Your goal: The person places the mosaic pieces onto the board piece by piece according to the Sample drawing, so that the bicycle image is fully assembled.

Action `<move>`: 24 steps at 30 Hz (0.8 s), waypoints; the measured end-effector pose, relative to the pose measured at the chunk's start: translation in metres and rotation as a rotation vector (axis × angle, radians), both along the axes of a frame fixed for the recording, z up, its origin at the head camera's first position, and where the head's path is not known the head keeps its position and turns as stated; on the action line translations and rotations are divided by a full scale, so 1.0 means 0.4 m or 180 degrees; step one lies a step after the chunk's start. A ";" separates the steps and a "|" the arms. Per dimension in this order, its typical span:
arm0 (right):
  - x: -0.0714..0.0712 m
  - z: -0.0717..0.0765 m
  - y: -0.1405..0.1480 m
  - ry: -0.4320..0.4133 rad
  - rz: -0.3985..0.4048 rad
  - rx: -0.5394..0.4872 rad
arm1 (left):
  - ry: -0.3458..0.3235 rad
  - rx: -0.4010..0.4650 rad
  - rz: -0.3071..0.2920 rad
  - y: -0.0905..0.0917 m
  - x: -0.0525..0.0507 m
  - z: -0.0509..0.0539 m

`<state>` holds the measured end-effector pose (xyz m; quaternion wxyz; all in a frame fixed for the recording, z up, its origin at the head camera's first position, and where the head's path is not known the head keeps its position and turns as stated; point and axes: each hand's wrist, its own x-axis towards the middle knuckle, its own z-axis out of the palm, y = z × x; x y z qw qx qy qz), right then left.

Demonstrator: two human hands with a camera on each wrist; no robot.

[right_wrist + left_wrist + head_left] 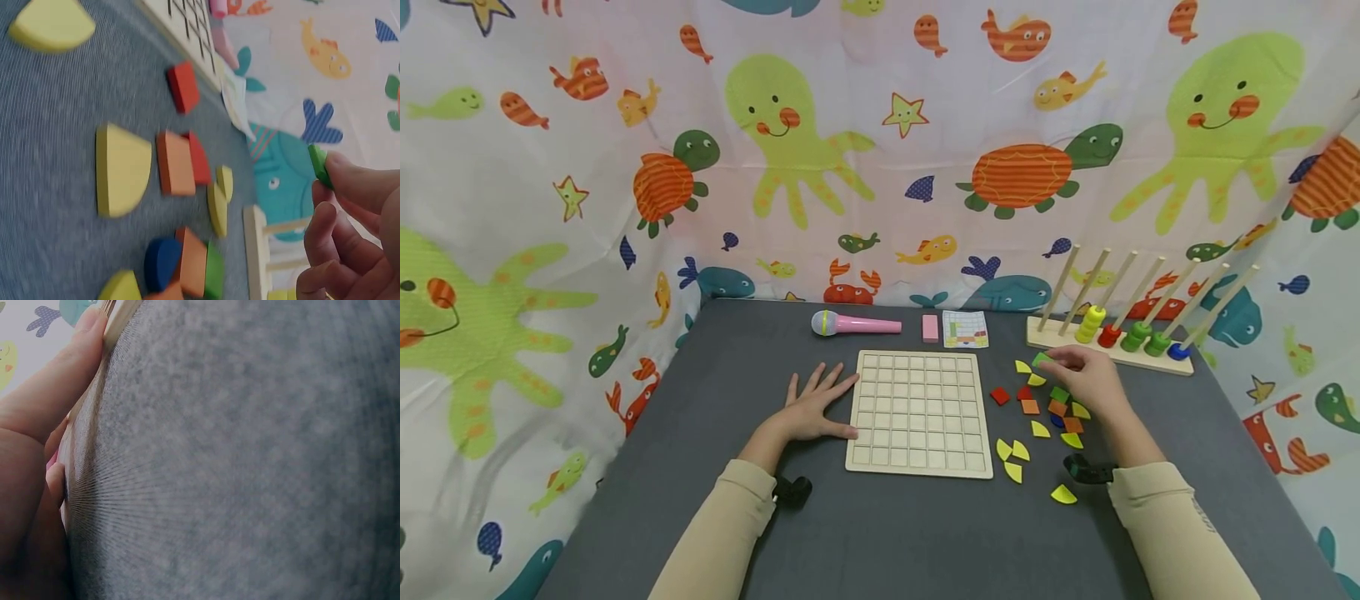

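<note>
1. The left hand (811,411) lies low on the gray table (910,542), its fingers spread apart, and its thumb touches the left edge of the wooden board (917,412)
2. The right hand (1086,379) is up off the table, pointing left, with thumb and finger pinching a small green piece (317,164) and the other fingers curled in
3. That green piece is in the air by the yellow bits, to the right of the board
4. The peg rack (1108,344) is near, just behind the right hand, with its tall sticks leaning
5. Loose pieces (1030,407) lie below and beside the right hand, and a thin strip of table runs between them and the board's right edge
6. A wide stretch of table is in front of the board, between both sleeves (722,521)
</note>
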<state>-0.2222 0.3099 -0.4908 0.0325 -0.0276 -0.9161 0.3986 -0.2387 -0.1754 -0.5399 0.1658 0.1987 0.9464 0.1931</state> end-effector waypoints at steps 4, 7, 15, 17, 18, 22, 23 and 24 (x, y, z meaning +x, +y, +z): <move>0.002 0.010 -0.035 -0.0017 0.0082 -0.0067 | -0.0018 0.0023 0.0016 -0.001 0.001 0.002; 0.000 0.014 -0.059 -0.0039 0.0137 -0.0076 | -0.0008 0.0027 0.0011 -0.003 0.001 0.000; -0.009 0.013 -0.119 -0.0128 0.0249 -0.0177 | -0.0013 0.0078 0.0008 -0.004 0.000 -0.003; -0.011 0.013 -0.134 -0.0109 0.0267 -0.0169 | -0.0019 0.0082 0.0013 -0.003 0.000 -0.004; -0.012 0.014 -0.141 -0.0100 0.0286 -0.0167 | -0.0021 0.0080 0.0012 -0.003 0.000 -0.005; -0.018 0.013 -0.168 -0.0111 0.0341 -0.0241 | -0.0018 0.0054 0.0013 -0.003 0.001 -0.003; -0.020 0.011 -0.173 -0.0110 0.0357 -0.0268 | -0.0018 0.0049 0.0011 -0.003 0.001 -0.002; -0.022 0.010 -0.179 -0.0117 0.0362 -0.0293 | -0.0015 0.0041 0.0011 -0.002 0.001 -0.002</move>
